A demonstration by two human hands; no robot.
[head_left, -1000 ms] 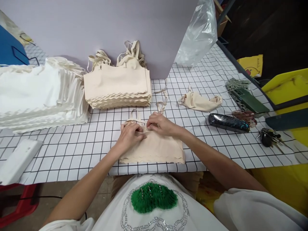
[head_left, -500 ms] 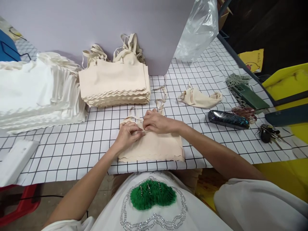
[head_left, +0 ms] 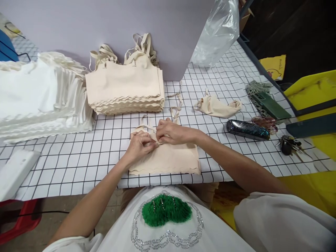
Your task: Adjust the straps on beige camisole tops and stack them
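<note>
A beige strappy top (head_left: 170,159) lies flat near the front edge of the grid-patterned table (head_left: 86,161), its scalloped hem toward me. My left hand (head_left: 140,144) and my right hand (head_left: 170,132) meet over its upper edge, both with fingers pinched on the fabric there. The top's thin straps (head_left: 176,108) trail away from my hands toward the back. Behind them stands a neat stack of beige tops (head_left: 124,89).
A large pile of white tops (head_left: 39,98) fills the left. To the right lie a crumpled beige piece (head_left: 217,106), a dark patterned case (head_left: 248,129), a green phone (head_left: 273,108) and keys (head_left: 287,145). A grey board and a plastic bag (head_left: 216,35) stand at the back.
Both hands have stayed on the top's upper edge, drawing a little closer together with the fingers pinching tighter. The view has shifted slightly.
</note>
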